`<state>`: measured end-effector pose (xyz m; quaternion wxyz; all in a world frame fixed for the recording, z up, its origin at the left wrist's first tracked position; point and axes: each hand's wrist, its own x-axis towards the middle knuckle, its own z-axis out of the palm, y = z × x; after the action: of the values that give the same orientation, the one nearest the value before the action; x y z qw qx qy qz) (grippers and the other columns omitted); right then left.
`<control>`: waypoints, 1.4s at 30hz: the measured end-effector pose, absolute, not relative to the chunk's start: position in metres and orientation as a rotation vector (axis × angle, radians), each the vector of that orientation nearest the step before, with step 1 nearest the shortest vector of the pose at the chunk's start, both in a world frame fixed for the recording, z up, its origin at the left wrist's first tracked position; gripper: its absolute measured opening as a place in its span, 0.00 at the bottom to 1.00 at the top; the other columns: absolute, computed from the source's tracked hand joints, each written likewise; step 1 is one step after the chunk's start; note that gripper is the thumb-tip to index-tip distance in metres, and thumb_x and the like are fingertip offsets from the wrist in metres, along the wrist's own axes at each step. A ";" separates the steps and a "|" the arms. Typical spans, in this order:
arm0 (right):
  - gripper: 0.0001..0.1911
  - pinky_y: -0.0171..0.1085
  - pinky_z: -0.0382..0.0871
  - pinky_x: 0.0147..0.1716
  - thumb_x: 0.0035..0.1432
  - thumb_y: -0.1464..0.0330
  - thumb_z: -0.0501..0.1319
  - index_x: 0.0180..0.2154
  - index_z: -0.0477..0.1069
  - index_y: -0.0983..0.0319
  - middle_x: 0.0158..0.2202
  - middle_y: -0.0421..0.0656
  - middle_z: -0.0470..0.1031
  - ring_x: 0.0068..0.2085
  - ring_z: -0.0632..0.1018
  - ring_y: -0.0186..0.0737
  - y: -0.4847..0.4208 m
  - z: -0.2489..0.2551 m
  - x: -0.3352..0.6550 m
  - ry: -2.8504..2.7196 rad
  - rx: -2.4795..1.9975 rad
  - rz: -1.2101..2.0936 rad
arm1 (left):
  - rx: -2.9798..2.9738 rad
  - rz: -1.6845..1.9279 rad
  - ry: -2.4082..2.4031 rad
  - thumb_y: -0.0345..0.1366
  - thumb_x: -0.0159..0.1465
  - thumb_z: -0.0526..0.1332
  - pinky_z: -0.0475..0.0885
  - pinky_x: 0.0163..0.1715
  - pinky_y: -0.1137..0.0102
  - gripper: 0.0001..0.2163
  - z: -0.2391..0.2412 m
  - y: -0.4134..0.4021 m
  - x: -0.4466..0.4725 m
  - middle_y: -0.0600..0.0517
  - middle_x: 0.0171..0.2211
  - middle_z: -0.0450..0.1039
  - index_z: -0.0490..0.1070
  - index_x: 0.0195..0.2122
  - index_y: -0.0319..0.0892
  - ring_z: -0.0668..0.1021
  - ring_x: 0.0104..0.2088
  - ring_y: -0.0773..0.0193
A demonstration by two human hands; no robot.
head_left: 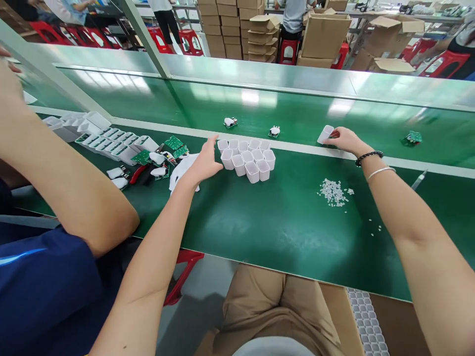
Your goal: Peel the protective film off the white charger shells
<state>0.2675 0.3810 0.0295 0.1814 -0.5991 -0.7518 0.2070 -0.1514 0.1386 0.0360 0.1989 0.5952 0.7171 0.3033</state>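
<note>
Several white plastic housings point(247, 159), shaped like small open-topped cups, stand packed together on the green table. At the left side of this cluster is my left hand point(207, 160), thumb and fingers apart and holding nothing; whether it touches the nearest housing I cannot tell. My right hand point(345, 140) is out over the conveyor's near edge, pinching a single white housing point(326, 134) that lies tilted at its fingertips. A heap of small white pieces point(333, 192) lies on the table below my right hand.
A co-worker's arm point(55, 148) reaches in from the left, near rows of housings point(111, 143), loose circuit boards point(173, 143) and red-handled pliers point(138, 174). Small board assemblies point(274, 131) sit on the green belt point(208, 104). A carton point(393, 321) of housings is below the table edge.
</note>
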 end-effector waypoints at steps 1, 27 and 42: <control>0.28 0.60 0.71 0.55 0.45 0.63 0.75 0.46 0.71 0.65 0.51 0.55 0.76 0.52 0.77 0.60 0.379 0.028 0.270 -2.155 -1.674 0.548 | 1.676 0.848 1.961 0.25 0.48 0.61 0.68 0.62 0.53 0.45 0.035 0.143 -0.152 0.37 0.68 0.57 0.51 0.70 0.39 0.68 0.65 0.45; 0.17 0.51 0.76 0.46 0.63 0.56 0.61 0.45 0.78 0.60 0.47 0.48 0.81 0.46 0.79 0.50 0.168 0.041 0.381 -2.133 -1.605 0.622 | 2.285 0.710 2.009 0.44 0.58 0.62 0.57 0.65 0.42 0.29 0.046 0.117 -0.122 0.42 0.65 0.57 0.64 0.62 0.54 0.59 0.68 0.36; 0.43 0.64 0.48 0.71 0.71 0.48 0.43 0.75 0.29 0.62 0.77 0.52 0.36 0.75 0.44 0.63 0.073 -0.012 0.375 -2.609 -1.636 -0.089 | 2.484 0.642 1.957 0.66 0.51 0.68 0.38 0.69 0.42 0.55 0.034 0.135 -0.121 0.34 0.73 0.45 0.49 0.72 0.42 0.45 0.74 0.34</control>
<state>0.3755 0.0729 -0.0121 0.0305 -0.5309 -0.8464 -0.0289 -0.1207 0.1350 0.0344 -0.0426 0.7691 0.6060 0.1988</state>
